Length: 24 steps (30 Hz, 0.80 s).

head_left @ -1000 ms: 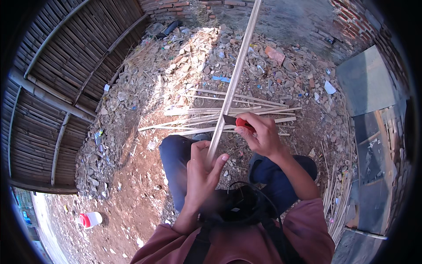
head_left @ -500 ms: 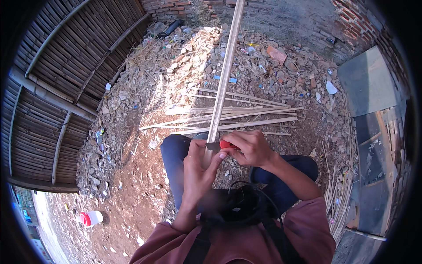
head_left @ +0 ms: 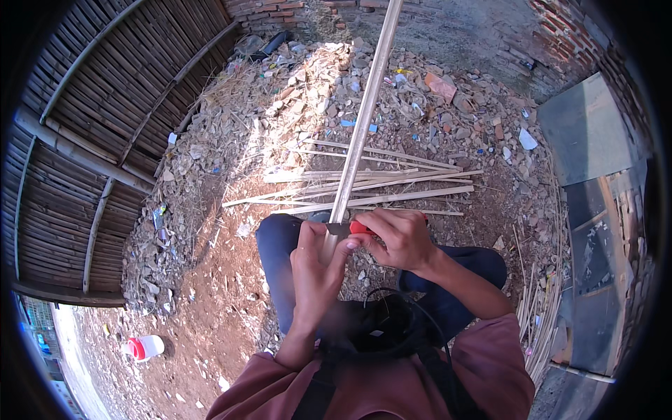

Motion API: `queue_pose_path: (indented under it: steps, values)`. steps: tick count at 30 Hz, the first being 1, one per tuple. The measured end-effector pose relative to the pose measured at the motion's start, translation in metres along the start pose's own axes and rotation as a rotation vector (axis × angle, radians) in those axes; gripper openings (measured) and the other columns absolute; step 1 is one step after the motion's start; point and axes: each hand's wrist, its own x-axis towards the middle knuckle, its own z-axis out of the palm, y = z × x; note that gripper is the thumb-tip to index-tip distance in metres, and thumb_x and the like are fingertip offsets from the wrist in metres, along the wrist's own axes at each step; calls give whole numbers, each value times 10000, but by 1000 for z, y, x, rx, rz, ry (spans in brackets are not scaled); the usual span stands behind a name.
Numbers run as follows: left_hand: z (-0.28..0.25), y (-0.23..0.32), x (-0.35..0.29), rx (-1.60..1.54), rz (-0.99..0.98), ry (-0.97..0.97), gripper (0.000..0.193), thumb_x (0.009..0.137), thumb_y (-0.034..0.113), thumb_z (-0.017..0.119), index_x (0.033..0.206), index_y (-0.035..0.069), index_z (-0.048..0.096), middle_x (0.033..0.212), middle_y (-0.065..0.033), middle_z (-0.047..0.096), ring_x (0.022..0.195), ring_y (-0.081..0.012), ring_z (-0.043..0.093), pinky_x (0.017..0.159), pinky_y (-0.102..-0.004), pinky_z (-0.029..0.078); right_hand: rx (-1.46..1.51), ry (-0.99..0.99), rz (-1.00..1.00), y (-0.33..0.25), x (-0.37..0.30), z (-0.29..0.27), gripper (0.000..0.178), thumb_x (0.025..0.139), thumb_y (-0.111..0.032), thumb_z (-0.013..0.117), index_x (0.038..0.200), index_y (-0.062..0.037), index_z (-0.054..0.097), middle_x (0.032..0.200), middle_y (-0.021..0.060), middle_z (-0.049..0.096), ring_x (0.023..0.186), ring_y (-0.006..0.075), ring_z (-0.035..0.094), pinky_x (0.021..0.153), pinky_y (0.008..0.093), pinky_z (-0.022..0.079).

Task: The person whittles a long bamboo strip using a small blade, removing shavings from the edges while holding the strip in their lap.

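Observation:
A long pale split-bamboo strip (head_left: 364,115) reaches from between my hands up toward the brick wall. My left hand (head_left: 313,264) grips its near end, thumb on one side and fingers on the other. In my right hand (head_left: 400,236) is a red-handled knife (head_left: 341,229); its short dark blade lies across the strip just above my left thumb. My right thumb sits close to my left thumb tip. Beyond my knees, several cut bamboo strips (head_left: 392,183) lie loosely crossed on the ground.
Rubble (head_left: 301,98) and litter cover the ground ahead. A bamboo-slat panel (head_left: 91,140) stands at the left, a brick wall (head_left: 448,35) at the back. Grey sheets (head_left: 588,129) lean at the right beside thin sticks (head_left: 546,322). A red-and-white container (head_left: 147,348) lies lower left.
The far end of the bamboo strip has swung slightly to the right. My hands have barely moved, with the knife blade still across the strip.

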Motion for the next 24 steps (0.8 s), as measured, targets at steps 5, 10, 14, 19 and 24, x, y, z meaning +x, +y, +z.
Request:
queue_pose_path:
  steps: [5, 10, 14, 19, 24]
  values:
    - [3, 3, 1, -64, 9, 33, 289, 980, 110, 814, 1048, 15, 550, 772, -13, 707, 728, -6, 559, 605, -193, 430, -33, -12, 12, -3, 1, -2, 194, 943, -249, 770, 1069, -111, 719, 824, 37, 710, 682, 234, 738, 580, 378, 566]
    - [6, 7, 2, -24, -9, 68, 337, 964, 132, 837, 992, 28, 518, 733, 8, 667, 688, 7, 505, 559, -191, 385, -54, 0, 25, -5, 2, -3, 188, 943, -244, 769, 1063, -109, 718, 824, 36, 709, 679, 234, 737, 578, 378, 563]
    - [8, 9, 2, -23, 6, 88, 343, 965, 144, 840, 978, 29, 517, 704, 17, 648, 670, 11, 489, 542, -194, 368, -63, 9, 39, -9, 4, -6, 191, 950, -257, 768, 1054, -106, 714, 818, 36, 701, 680, 234, 734, 577, 377, 559]
    - [6, 6, 3, 96, -12, 117, 390, 946, 216, 868, 897, 42, 523, 629, 43, 565, 621, 1, 429, 513, -217, 332, -90, 9, 52, -12, 4, -5, 213, 969, -292, 762, 1044, -101, 704, 805, 37, 689, 670, 229, 725, 573, 373, 554]
    - [7, 11, 5, 141, 15, 140, 454, 931, 298, 881, 809, 54, 518, 608, 52, 507, 606, -16, 395, 504, -240, 322, -118, 12, 76, -16, 5, -7, 244, 981, -321, 755, 1053, -96, 696, 801, 36, 684, 666, 228, 720, 570, 371, 552]
